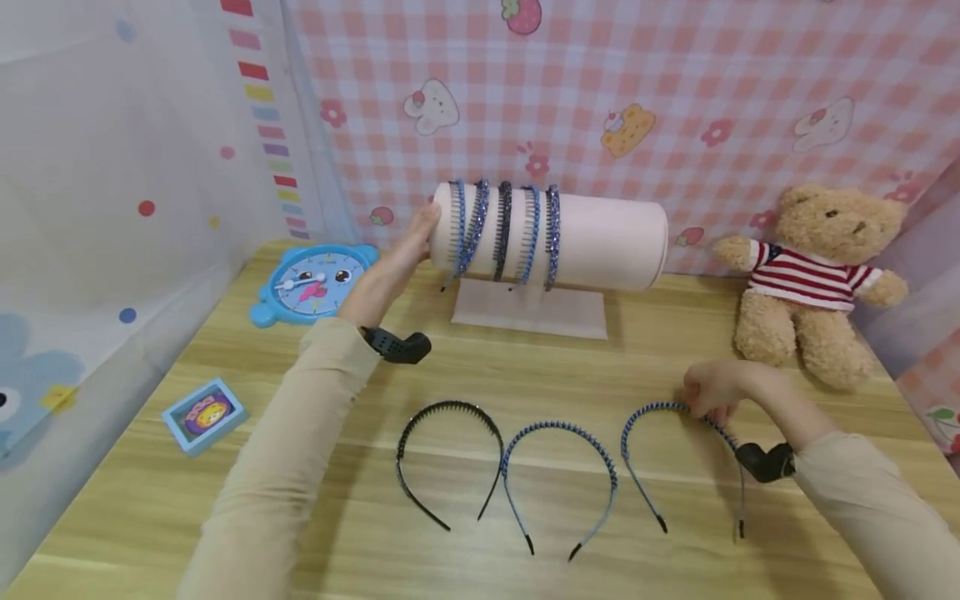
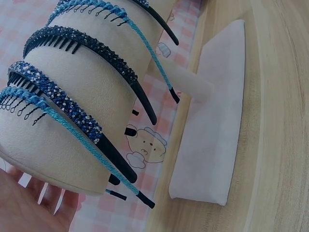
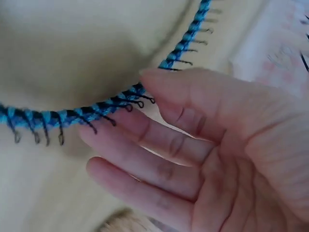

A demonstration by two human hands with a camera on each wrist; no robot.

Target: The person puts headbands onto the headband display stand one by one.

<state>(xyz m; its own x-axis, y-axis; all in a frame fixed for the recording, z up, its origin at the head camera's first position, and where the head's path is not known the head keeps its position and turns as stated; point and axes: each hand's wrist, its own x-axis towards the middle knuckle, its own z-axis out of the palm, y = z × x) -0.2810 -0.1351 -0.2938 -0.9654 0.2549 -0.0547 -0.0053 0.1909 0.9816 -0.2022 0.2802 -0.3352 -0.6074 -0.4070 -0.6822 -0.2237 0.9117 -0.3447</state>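
A blue braided headband (image 1: 634, 421) with small wire teeth is pinched between the thumb and fingers of my right hand (image 1: 712, 387), at the top of its arc. To its left lie another blue braided headband (image 1: 558, 425) and a black toothed headband (image 1: 450, 406). My left hand (image 1: 408, 237) touches the left end of a cream roll-shaped display stand (image 1: 611, 237). In the left wrist view its fingers (image 2: 48, 198) reach straight behind the roll's end. Several headbands sit around the roll, among them a dark glittery headband (image 1: 504, 229) and a light-blue braided headband (image 2: 91, 140).
A blue clock (image 1: 318, 287) lies behind the left forearm, with a small blue-framed box (image 1: 204, 417) nearer the left edge. At the right rear sits a teddy bear (image 1: 813, 283) in a striped sweater. A checked curtain (image 1: 675, 75) hangs behind the wooden table (image 1: 360, 542).
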